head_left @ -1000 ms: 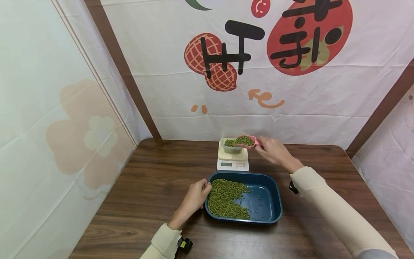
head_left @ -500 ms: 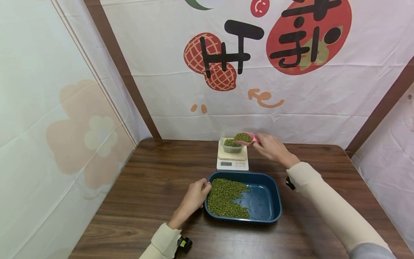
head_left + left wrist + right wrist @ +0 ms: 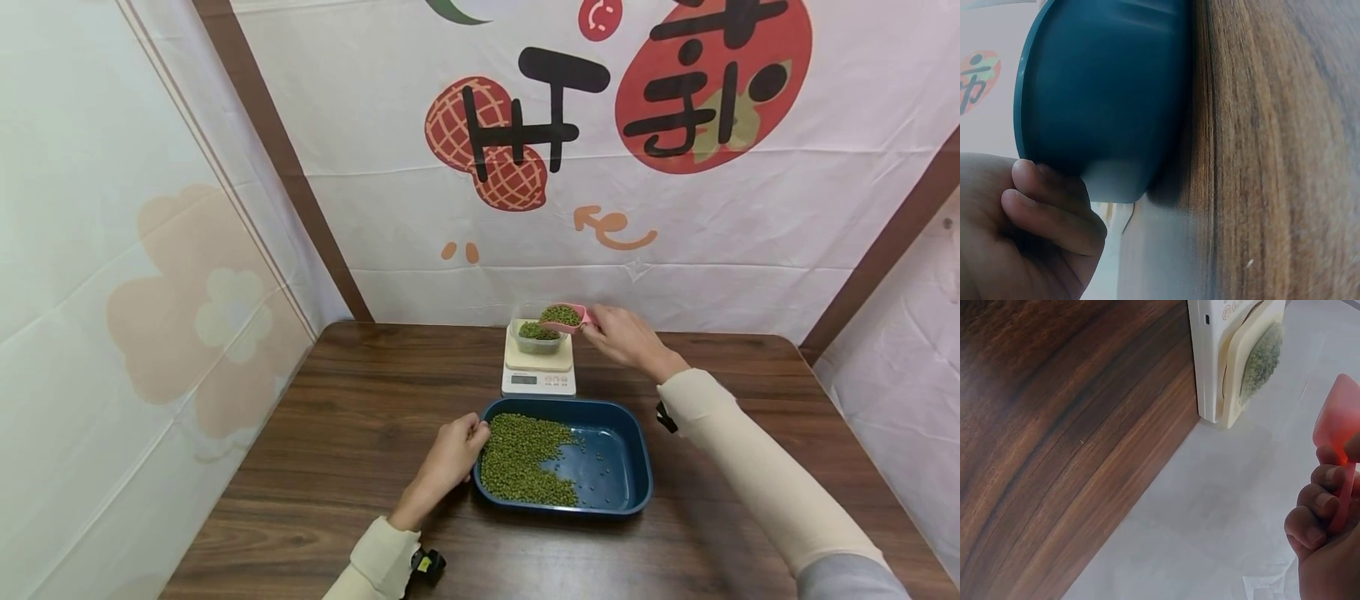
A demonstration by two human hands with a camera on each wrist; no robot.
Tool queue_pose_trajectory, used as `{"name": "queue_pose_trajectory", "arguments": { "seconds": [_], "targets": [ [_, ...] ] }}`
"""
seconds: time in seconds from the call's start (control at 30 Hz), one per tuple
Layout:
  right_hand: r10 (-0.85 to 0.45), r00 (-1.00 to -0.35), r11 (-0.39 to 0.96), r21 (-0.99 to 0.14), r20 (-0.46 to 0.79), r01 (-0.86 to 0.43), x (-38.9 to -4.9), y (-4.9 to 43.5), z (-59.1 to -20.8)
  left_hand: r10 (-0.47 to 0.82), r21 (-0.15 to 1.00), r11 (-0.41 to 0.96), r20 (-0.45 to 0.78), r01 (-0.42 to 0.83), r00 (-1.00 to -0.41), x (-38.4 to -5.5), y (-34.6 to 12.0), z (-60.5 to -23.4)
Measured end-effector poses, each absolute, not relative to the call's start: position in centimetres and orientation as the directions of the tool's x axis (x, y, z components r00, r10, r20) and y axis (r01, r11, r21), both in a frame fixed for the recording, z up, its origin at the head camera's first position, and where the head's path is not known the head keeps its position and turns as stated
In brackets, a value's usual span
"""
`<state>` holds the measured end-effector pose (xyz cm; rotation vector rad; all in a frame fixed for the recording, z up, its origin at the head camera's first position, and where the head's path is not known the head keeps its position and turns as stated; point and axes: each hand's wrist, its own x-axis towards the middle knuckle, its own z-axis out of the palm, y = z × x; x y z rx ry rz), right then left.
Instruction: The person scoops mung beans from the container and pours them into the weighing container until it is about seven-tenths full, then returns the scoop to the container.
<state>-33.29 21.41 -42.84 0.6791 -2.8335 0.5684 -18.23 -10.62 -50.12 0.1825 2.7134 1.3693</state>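
My right hand (image 3: pixel 626 337) grips the handle of a pink scoop (image 3: pixel 1337 415), which holds a heap of green beans (image 3: pixel 561 315). The scoop is over the right side of a clear plastic container (image 3: pixel 536 346) with green beans inside. That container stands on a white kitchen scale (image 3: pixel 538 383); its display digits are too small to read. At the left rim of a blue tray (image 3: pixel 647 467), my left hand (image 3: pixel 450 454) holds on with curled fingers, as the left wrist view shows from below. Green beans (image 3: pixel 525 458) cover the tray's left part, with a few scattered on the right.
The brown wooden table (image 3: pixel 360 417) ends at a printed white cloth (image 3: pixel 390 208) right behind the scale. Another cloth panel (image 3: pixel 150 333) hangs along the left side. The tray sits close in front of the scale.
My right hand has shifted slightly up and to the left with the scoop, which stays loaded with beans. The left hand and the tray have kept their places.
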Motion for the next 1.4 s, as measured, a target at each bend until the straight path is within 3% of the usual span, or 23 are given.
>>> {"name": "queue_pose_trajectory", "arguments": {
  "seconds": [1.1, 1.4],
  "targets": [
    [-0.374, -0.914, 0.874, -0.270, 0.153, -0.403, -34.12, 20.65, -42.56, 0.159, 0.796, 0.602, -0.042, 0.063, -0.986, -18.28, -10.75, -50.10],
    [-0.391, -0.904, 0.873, -0.241, 0.175, -0.424, -34.22, 20.48, -42.28, 0.155, 0.793, 0.605, -0.040, 0.063, -0.987, -18.35, -10.73, -50.32]
  ]
}}
